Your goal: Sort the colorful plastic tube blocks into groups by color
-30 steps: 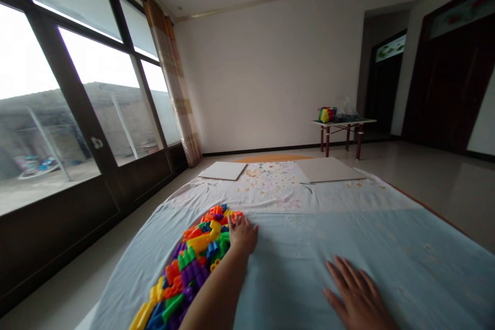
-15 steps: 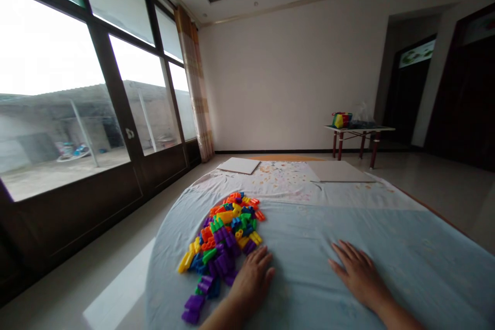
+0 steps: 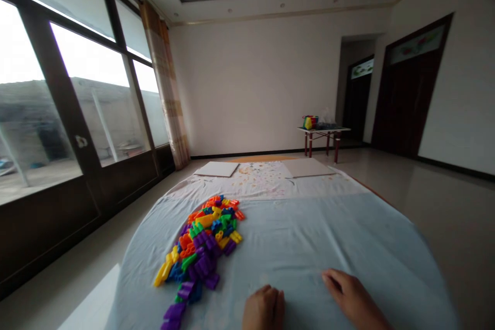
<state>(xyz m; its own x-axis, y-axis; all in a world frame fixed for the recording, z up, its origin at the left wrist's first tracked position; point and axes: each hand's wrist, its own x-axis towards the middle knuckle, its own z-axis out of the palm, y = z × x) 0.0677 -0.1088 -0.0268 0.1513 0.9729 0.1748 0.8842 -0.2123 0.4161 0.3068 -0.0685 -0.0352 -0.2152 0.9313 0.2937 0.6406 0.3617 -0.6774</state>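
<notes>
Plastic building blocks [image 3: 209, 234] in orange, yellow, green, blue and purple were heaped on the left part of a pale blue tablecloth [image 3: 294, 237], spread in a long slanting band. Its near end was made up mostly of purple pieces, while orange ones were gathered at the far tip, close to the seam with a white floral cloth section [image 3: 263, 180].

To the right of the heap's near end, apart from it, the left hand [image 3: 264, 308] was held low over the cloth, its fingers folded together into a loose fist. Farther right, the right hand [image 3: 353, 299] was turned on its side, with the thumb laid forward and the fingers curled under; how tightly they were closed could not be told. Whether anything was hidden inside either hand could not be told.

Beyond the blocks, two flat rectangular boards were laid on the floral section, a left board [image 3: 217, 169] and a right board [image 3: 307, 167]. Near the back wall [image 3: 255, 82], a multicoloured bag [image 3: 310, 122] and a clear plastic bag [image 3: 327, 121] were set on a small red-legged table [image 3: 336, 150].
</notes>
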